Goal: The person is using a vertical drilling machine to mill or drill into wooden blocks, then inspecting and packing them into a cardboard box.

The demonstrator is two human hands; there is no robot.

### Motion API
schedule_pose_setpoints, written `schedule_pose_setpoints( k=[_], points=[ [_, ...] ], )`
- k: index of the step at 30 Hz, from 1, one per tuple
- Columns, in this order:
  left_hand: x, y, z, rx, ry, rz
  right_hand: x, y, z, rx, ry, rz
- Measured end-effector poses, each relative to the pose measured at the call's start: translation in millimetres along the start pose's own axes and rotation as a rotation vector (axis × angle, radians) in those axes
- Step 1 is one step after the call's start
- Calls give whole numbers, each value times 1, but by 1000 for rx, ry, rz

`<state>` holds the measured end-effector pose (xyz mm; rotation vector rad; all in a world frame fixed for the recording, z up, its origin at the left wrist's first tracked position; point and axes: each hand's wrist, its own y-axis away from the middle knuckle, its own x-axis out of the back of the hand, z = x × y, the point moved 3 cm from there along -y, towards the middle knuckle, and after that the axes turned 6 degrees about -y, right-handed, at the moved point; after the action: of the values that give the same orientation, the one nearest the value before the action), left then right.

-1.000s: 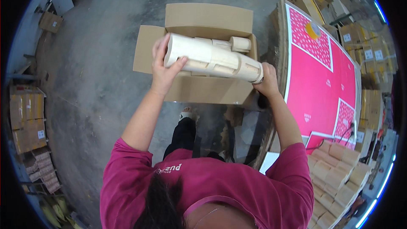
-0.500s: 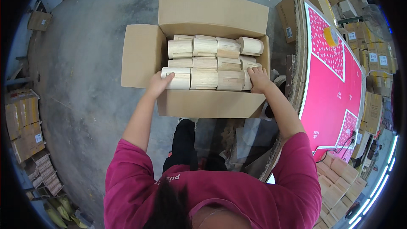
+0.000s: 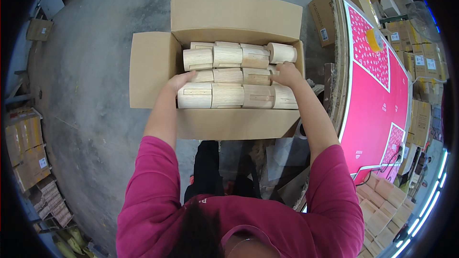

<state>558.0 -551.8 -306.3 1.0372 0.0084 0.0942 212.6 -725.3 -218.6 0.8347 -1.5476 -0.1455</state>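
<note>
Near row: four pale wooden cylinders with rectangular outlines (image 3: 227,95) lie end to end inside the cardboard box (image 3: 227,123), along its near wall. A second ago they were held aloft across both hands; half a second ago they were down in the box with a hand at each end. Now neither hand holds them.
Left hand (image 3: 181,80): has left the near row's left end and gone farther in, to the left end of the middle row (image 3: 227,75). The thumb lies toward the wood; the other fingers are partly hidden, so I cannot tell whether it grips.
Right hand (image 3: 288,74): has shifted from the near row's right end to the middle row's, fingers curled down; whether they close on the wood cannot be told.
Far row (image 3: 227,57): lies beyond the middle one, its rightmost cylinder set slightly farther back.
Box flaps: the far and left ones stay folded outward, as before.
</note>
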Motion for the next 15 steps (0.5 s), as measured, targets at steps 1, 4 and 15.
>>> schedule_pose_setpoints(
  k=[1,4,15],
  points=[
    [6,-5,-6,4,2,7,-3,-5,-6,8,-3,-3],
    [-8,0,7,190,136,-106,-15,-16,5,-17,-20,-188],
    [-16,12,23,123,383,-122,-34,-56,7,-244,11,-459]
  ],
)
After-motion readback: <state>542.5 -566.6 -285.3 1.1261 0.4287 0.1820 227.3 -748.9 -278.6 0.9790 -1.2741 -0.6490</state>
